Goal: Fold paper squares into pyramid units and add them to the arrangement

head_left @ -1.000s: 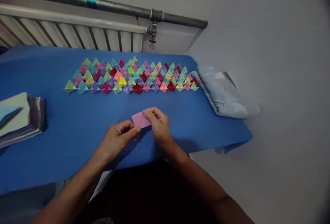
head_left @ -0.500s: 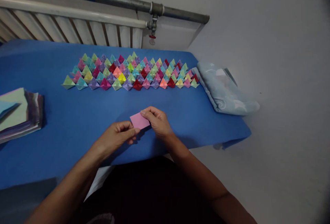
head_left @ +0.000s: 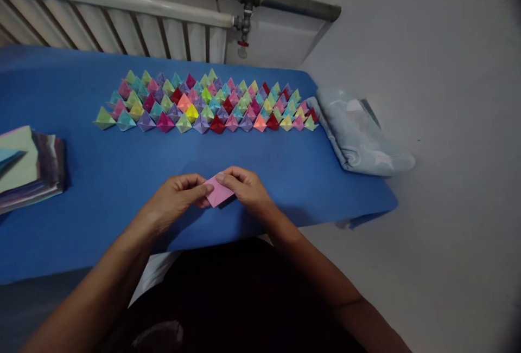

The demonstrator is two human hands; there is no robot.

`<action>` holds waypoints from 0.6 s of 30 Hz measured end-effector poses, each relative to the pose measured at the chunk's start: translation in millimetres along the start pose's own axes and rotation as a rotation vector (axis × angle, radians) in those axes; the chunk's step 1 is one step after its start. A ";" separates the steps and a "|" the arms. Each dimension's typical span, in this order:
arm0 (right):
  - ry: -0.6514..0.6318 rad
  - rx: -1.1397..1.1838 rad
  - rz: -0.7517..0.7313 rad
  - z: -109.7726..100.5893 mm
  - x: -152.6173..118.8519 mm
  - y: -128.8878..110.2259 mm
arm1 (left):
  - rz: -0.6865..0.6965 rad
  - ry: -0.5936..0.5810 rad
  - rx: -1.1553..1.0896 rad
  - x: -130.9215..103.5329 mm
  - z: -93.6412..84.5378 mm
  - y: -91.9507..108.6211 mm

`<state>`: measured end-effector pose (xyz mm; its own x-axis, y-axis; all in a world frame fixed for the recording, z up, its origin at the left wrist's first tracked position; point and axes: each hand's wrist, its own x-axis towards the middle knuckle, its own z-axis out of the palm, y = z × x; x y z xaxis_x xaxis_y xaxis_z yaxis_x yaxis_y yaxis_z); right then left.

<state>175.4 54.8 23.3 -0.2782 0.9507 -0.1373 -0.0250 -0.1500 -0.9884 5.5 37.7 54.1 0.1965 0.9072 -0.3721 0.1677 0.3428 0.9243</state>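
A small folded piece of pink paper (head_left: 218, 192) is held above the blue table cover between my two hands. My left hand (head_left: 185, 193) pinches its left corner, thumb on top. From the right, my right hand (head_left: 243, 184) grips its upper edge with the thumb lying on the paper. A crease line shows on its face. Beyond my hands, several rows of folded paper boats (head_left: 201, 124) in many colours stand side by side.
At the left lies a thick stack of coloured paper (head_left: 20, 171), a blue piece on top. A folded grey-blue cloth (head_left: 362, 141) rests at the right by the wall. Behind the blue-covered table (head_left: 122, 168) are a white radiator (head_left: 118, 8) and a metal pipe (head_left: 301, 5).
The pink paper has been turned between my hands, and a corner now points down toward me. My left hand has moved up to its left side. The view has shifted slightly.
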 end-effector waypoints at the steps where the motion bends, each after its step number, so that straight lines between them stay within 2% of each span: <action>1: -0.016 0.010 0.007 -0.2 -1.2 -0.7 | 0.002 0.014 0.003 -0.5 -0.3 -0.4; 5: -0.053 -0.002 0.038 -1.4 -5.3 -1.9 | 0.021 0.049 0.018 -0.1 -2.2 -2.7; 10: -0.047 -0.077 0.044 -4.6 -3.7 6.7 | 0.043 -0.004 0.066 3.7 -4.1 -9.6; 15: -0.077 -0.337 0.034 -5.5 -1.8 11.8 | 0.048 0.001 0.115 6.8 -7.8 -18.2; 18: -0.065 -0.565 0.010 -3.0 -4.7 8.3 | 0.046 0.068 0.317 8.3 -7.5 -22.9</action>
<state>179.4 49.9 15.6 -0.3349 0.9285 -0.1606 0.4903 0.0262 -0.8712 -4.0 39.3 30.5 0.1473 0.9379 -0.3140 0.4550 0.2176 0.8635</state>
